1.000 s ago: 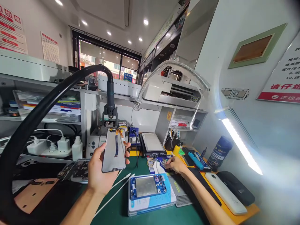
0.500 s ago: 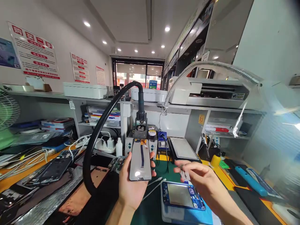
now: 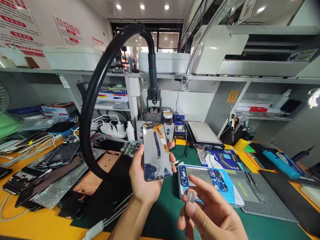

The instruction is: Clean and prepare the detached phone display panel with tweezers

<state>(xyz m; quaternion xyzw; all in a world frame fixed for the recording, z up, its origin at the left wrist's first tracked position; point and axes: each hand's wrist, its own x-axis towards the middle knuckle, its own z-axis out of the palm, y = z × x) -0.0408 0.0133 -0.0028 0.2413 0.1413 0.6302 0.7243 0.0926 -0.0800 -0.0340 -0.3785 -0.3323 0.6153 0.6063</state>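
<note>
Holding a phone screen (image 3: 151,156) from below, the left hand (image 3: 147,186) had its thumb on one side and its fingers wrapped on the other. The screen's grey back faced the person. A dark blue ribbon cable (image 3: 157,143) lay down it, with an orange ribbon cable (image 3: 162,136) next to it. The right hand (image 3: 212,213) pinched a small flat piece (image 3: 190,196) between thumb and finger. The piece was too little to tell just what it was.

Just past the right hand sat a blue phone frame (image 3: 218,178), with a shiny plate in its middle. It lay on a light blue and white box (image 3: 233,191), on the green mat (image 3: 172,208).

The screen was all by itself, well clear of the frame, and the two were not joined. The work looked to be partway along. How much was left, the view did not show.

To the right lay a grey holed plate (image 3: 272,201) with tweezers (image 3: 248,175) on it. Off to the left, a copper-coloured panel (image 3: 96,173) lay near a black bendy arm (image 3: 86,110), which curved up over the bench.
</note>
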